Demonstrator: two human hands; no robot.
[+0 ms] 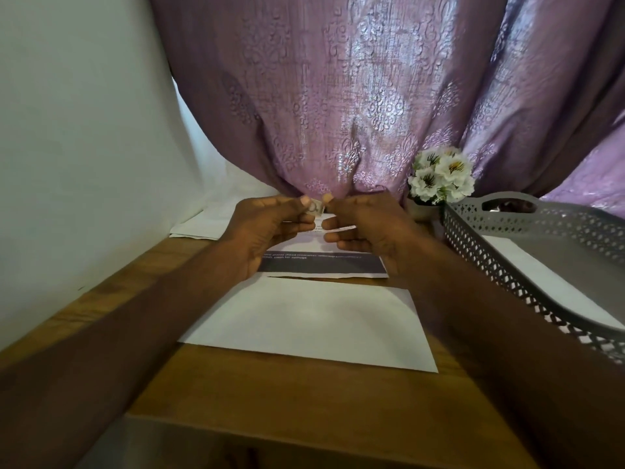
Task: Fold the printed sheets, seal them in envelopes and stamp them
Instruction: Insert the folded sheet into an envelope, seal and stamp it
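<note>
Wooden table [287,394]: we found a warm brown top, grain running away from us, its near edge visible at the bottom of the view.

White envelope [311,324]: lay flat at the centre of the table, blank face up, long side toward us.

Printed sheet [324,264]: lay flat just beyond the envelope, showing a dark band with pale lettering too blurred to read.

Stamp [315,208]: a small pale piece, probably a stamp, was held above the printed sheet; our left hand [270,228] pinched it between thumb and fingers, and our right hand [365,228] pinched its other edge with thumb and forefinger, remaining fingers curled.

Further white papers [196,228]: lay at the far left of the table, against the wall.

Grey perforated tray [507,262]: stood on the right; a white envelope or sheet [554,282] rested inside it.

Artificial white flowers [439,176]: stood in a small pot behind the tray's far corner.

Mauve patterned curtain [355,96]: hung gathered behind the table.

White wall [74,147]: bounded the left side.
</note>
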